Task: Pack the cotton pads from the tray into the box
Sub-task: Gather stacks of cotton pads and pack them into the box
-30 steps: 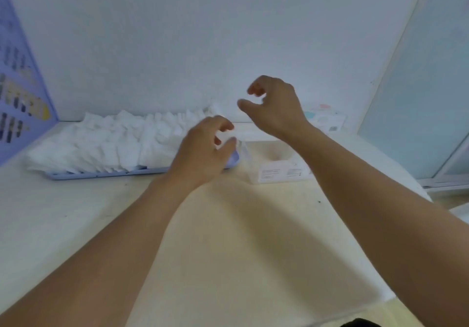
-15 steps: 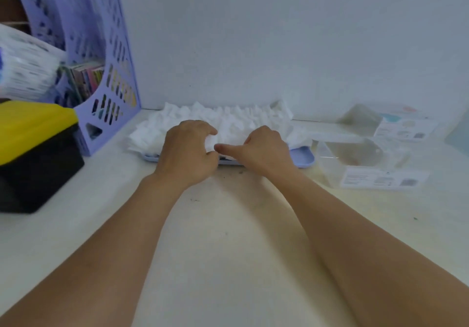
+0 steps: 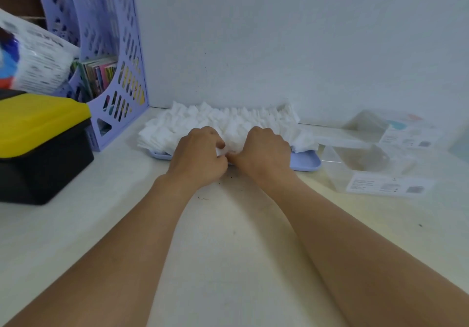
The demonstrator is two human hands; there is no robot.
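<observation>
Filling a lilac tray (image 3: 305, 162) against the pale wall (image 3: 253, 35), cotton pads (image 3: 215, 121) lie heaped; left hand (image 3: 200, 154) and right hand (image 3: 264, 153), fingers curled, pinch pads at its near edge. Clear box (image 3: 375, 172) stands just right of the tray. Cream table (image 3: 228, 250) also carries a purple file rack (image 3: 114, 73) and a yellow-lidded black bin (image 3: 43, 144), far left.

Plain pale wall (image 3: 279, 35) behind cream table (image 3: 228, 263).

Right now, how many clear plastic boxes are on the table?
2. One clear box sits just right of the tray, near the right hand. The second clear box lies behind it by the wall. More may be hidden off-frame.
</observation>
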